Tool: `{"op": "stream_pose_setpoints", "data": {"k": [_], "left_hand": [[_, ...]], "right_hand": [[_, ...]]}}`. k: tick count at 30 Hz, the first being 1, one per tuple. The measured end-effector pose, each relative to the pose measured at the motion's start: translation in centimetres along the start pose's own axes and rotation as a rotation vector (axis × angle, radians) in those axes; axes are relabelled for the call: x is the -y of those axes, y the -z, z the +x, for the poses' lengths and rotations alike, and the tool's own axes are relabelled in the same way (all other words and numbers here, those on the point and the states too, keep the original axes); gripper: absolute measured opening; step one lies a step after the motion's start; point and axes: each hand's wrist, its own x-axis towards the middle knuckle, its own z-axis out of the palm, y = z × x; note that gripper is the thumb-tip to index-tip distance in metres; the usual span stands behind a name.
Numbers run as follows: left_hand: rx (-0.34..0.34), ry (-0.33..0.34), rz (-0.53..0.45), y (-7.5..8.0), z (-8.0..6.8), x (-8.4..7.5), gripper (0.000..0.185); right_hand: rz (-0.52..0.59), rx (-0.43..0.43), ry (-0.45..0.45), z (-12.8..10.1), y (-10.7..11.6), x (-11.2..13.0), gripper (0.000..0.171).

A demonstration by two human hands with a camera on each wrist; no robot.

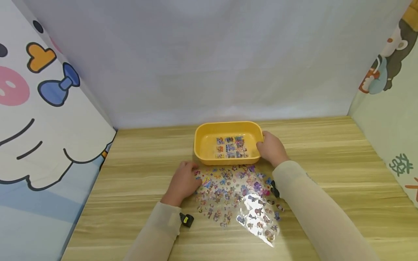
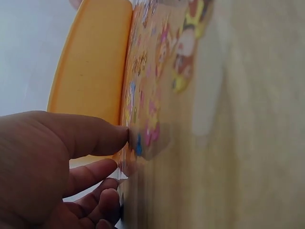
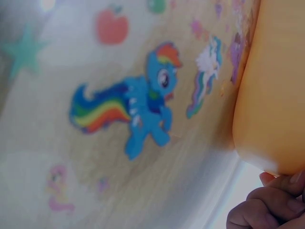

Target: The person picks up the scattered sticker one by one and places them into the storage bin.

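Two hands at a yellow tray and a sticker sheet on a wooden table.

The wooden table [image 1: 326, 174] carries a clear sticker sheet [image 1: 238, 195] lying flat just in front of the yellow tray [image 1: 202, 145], which holds a smaller sticker sheet [image 1: 230, 147]. The right hand [image 1: 271, 148] curls its fingers [image 3: 267, 210] round the tray's right corner. The left hand [image 1: 183, 181] rests on the clear sheet's left edge; only the left wrist view shows its fingertips [image 2: 112, 136] touching that edge, fingers fairly straight. The right wrist view alone makes out a blue rainbow-maned pony sticker [image 3: 138, 107].
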Motion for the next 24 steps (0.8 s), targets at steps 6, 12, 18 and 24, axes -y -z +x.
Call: {"op": "stream_pose_setpoints", "data": {"k": [6, 12, 18, 24], "left_hand": [[-0.012, -0.017, -0.019, 0.15, 0.06, 0.14, 0.044], [-0.035, -0.03, -0.024, 0.08, 0.26, 0.27, 0.034], [-0.04, -0.027, -0.055, 0.25, 0.48, 0.11, 0.026], [-0.03, -0.018, -0.049, 0.38, 0.58, 0.19, 0.011]], "right_hand": [[0.001, -0.01, -0.003, -0.01, -0.07, 0.01, 0.058], [0.003, -0.007, -0.012, -0.02, -0.08, 0.01, 0.058], [0.009, 0.001, -0.022, -0.04, -0.05, 0.02, 0.059], [0.017, 0.003, -0.021, -0.08, -0.05, 0.07, 0.059]]}}
